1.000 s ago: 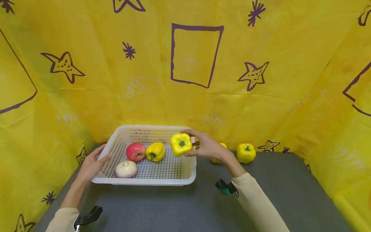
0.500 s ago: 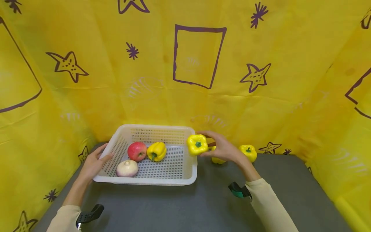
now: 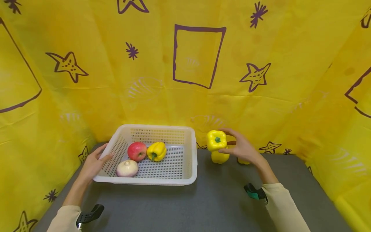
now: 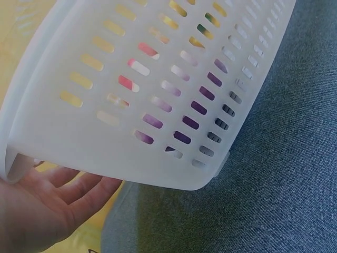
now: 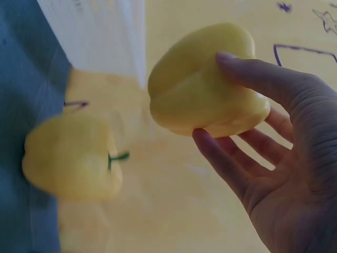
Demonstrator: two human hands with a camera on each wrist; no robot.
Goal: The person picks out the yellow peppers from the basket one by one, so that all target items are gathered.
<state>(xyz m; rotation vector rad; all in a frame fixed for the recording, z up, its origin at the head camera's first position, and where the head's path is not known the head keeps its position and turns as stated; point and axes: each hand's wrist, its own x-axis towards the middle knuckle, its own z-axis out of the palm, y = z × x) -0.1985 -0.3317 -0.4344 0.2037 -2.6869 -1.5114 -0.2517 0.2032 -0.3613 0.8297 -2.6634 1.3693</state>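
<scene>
My right hand (image 3: pixel 244 148) holds a yellow bell pepper (image 3: pixel 215 146) between thumb and fingers, up off the table to the right of the basket. Its green stem faces the head camera. A second yellow bell pepper (image 3: pixel 219 158) stands on the table just below and behind it in the head view. In the right wrist view this second pepper (image 5: pixel 71 158) shows its green stem. My left hand (image 3: pixel 94 162) grips the left rim of a white plastic basket (image 3: pixel 189 164), thumb over the edge; in the left wrist view its fingers (image 4: pixel 87 192) curve under the rim.
In the basket lie a red apple (image 3: pixel 137 151), a yellow bell pepper (image 3: pixel 156 151) and a white and purple onion-like vegetable (image 3: pixel 127 168). Another yellow pepper (image 3: pixel 242 161) is mostly hidden behind my right hand. A yellow patterned cloth (image 3: pixel 200 106) surrounds the dark grey table (image 3: pixel 162 209).
My right hand has carried the bell pepper to the right, from over the basket's right end to above the pepper on the table. The left hand stays at the basket's rim.
</scene>
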